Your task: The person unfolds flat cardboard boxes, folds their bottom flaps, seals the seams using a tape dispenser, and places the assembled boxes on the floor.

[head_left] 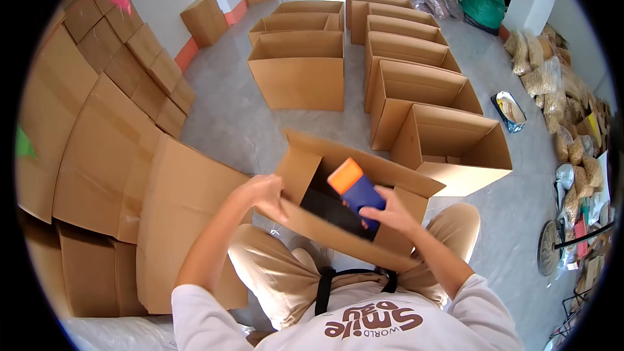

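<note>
Grey floor (224, 101); left hand (265, 195) curled over tan cardboard box (327, 233); right hand (390, 211) clasping blue-orange blocky tool (359, 194), droppable if slackened

Orange-and-navy tool (361, 196) and tan box (325, 226), centre; white shirt (448, 322) with brown lettering (376, 322), bottom; green bundle (482, 6), upper right.

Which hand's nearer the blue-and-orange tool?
Right: the right hand grips the blue-and-orange tool. The left hand is off to its left, at the near box flap.
</note>
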A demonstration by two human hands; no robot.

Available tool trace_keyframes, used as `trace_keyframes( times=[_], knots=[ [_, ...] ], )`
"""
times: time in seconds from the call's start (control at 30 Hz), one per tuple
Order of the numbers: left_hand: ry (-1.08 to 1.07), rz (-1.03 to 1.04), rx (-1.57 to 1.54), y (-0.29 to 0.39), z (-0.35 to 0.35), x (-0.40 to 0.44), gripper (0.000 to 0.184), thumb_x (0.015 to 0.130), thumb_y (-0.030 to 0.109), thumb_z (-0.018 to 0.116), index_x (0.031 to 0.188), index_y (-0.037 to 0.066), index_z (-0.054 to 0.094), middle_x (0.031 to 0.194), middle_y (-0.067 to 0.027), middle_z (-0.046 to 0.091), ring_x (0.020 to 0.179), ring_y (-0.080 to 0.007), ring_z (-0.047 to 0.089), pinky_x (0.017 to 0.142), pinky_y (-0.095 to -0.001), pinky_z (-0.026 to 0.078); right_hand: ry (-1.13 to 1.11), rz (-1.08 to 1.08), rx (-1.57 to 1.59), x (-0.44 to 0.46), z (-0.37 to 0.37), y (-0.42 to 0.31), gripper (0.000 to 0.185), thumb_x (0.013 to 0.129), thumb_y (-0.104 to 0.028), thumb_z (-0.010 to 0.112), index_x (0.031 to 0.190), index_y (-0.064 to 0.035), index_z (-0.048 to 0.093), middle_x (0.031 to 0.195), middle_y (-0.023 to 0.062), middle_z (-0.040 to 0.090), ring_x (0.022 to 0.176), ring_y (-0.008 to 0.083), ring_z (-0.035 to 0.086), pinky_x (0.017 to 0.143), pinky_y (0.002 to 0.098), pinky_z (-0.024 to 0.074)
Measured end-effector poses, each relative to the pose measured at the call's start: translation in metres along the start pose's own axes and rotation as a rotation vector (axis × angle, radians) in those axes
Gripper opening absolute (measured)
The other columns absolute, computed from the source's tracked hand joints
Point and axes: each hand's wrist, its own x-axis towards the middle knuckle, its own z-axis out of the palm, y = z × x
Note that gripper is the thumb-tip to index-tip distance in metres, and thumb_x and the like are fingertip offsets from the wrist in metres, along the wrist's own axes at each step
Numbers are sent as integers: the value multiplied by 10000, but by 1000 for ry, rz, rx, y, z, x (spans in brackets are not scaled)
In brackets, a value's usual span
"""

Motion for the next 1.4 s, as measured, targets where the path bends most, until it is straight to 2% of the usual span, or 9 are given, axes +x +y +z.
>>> trace_keyframes(
  times=[0.03, 0.1, 0.2, 0.3, 0.53, 0.6, 0.97, 1.07, 1.4],
  knots=[
    [2, 0, -8, 3, 7, 11, 782, 481, 445, 838, 1171, 148, 621, 1094, -117, 642, 1001, -280, 603, 872, -345, 474, 13, -56, -52, -1, -3, -28, 273, 796, -112, 693, 994, -14, 532, 759, 39, 597, 628, 112, 594, 586, 256, 491],
    [615, 234, 230, -2, 29, 44, 1156, 432, 436, 855, 1401, 87, 330, 1335, -146, 469, 1207, -298, 458, 1016, -317, 371, 193, -240, -69, 0, -8, -70, 276, 805, -94, 674, 1010, -4, 513, 765, 65, 595, 635, 140, 600, 591, 279, 500],
    [792, -7, -11, -6, 68, 65, 1381, 421, 458, 863, 1447, 29, 43, 1459, -149, 276, 1333, -304, 280, 1101, -310, 251, 511, -358, -42, 17, -31, -94, 308, 871, -250, 619, 1007, 11, 531, 772, 82, 593, 622, 144, 586, 592, 278, 485],
    [833, -102, -751, -40, 112, 101, 1352, 480, 505, 839, 1443, 13, 28, 1395, -140, 398, 1299, -280, 363, 1056, -331, 321, 703, -361, 12, 31, -37, -66, 354, 905, -315, 570, 1039, 13, 550, 760, 71, 580, 630, 136, 568, 602, 270, 465],
    [882, -90, -870, -25, 106, 89, 1010, 635, 423, 799, 1391, -10, 290, 1205, -162, 573, 1101, -249, 563, 939, -350, 432, 889, -226, -23, -16, 8, 47, 391, 932, -302, 532, 1151, 22, 525, 900, 59, 587, 740, 114, 545, 683, 252, 451],
    [910, -117, -1029, -22, 105, 92, 898, 674, 625, 653, 1333, 57, 434, 1165, -134, 607, 1083, -270, 576, 899, -375, 440, 619, -262, 12, -28, 17, 40, 363, 939, -287, 517, 1127, 24, 499, 759, 68, 576, 646, 138, 559, 624, 276, 466],
    [945, -271, -955, -14, 100, 93, 718, 741, 598, 596, 1265, 111, 534, 1103, -116, 643, 1016, -266, 608, 845, -362, 465, 511, -88, 40, -21, 12, 1, 327, 943, -274, 510, 1099, 13, 518, 716, 70, 578, 626, 133, 567, 592, 256, 471],
    [956, -290, -924, -12, 99, 92, 700, 742, 588, 599, 1256, 115, 545, 1090, -109, 648, 1010, -266, 610, 841, -361, 466, 222, 18, -96, -6, 13, -27, 330, 935, -275, 525, 1090, 16, 536, 791, 67, 605, 696, 109, 578, 638, 242, 475],
    [936, -266, -910, -11, 96, 86, 690, 752, 573, 587, 1278, 130, 527, 1093, -118, 645, 1004, -272, 611, 826, -364, 466, -43, -106, -62, 64, 53, -67, 305, 922, -255, 554, 1021, 32, 587, 805, -4, 607, 711, 43, 540, 649, 204, 443]
  ],
)
